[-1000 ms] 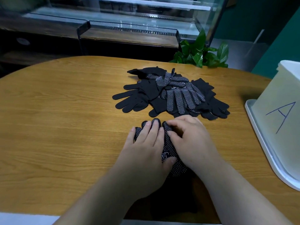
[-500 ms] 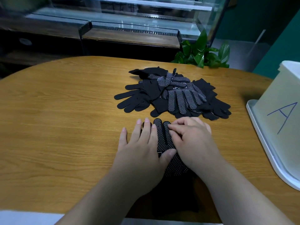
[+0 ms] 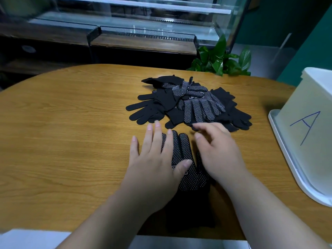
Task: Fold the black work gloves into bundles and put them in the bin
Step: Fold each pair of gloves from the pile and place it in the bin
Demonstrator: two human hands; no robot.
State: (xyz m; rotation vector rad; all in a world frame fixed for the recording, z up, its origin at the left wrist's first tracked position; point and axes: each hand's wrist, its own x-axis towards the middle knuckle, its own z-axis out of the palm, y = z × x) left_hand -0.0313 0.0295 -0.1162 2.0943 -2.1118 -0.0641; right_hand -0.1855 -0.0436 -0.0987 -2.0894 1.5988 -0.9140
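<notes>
A black dotted work glove [image 3: 186, 164] lies flat on the wooden table [image 3: 62, 141], fingers pointing away from me, its cuff near the front edge. My left hand [image 3: 154, 162] lies flat on its left half, fingers straight and spread, thumb across the palm of the glove. My right hand [image 3: 217, 150] sits over the glove's right side with fingers loosely bent, holding nothing that I can see. A pile of several black gloves [image 3: 190, 103] lies just beyond my hands. The white bin marked "A" [image 3: 309, 123] stands at the right.
The bin stands on a white tray or lid [image 3: 287, 159] near the table's right edge. A green plant [image 3: 221, 58] rises behind the far edge. A glass display case [image 3: 143, 24] is further back. Bare wood spreads to the left.
My left hand has slid forward and to the left with its fingers spreading. My right hand has moved off the glove's fingers to the right, and the glove now lies flatter and more exposed.
</notes>
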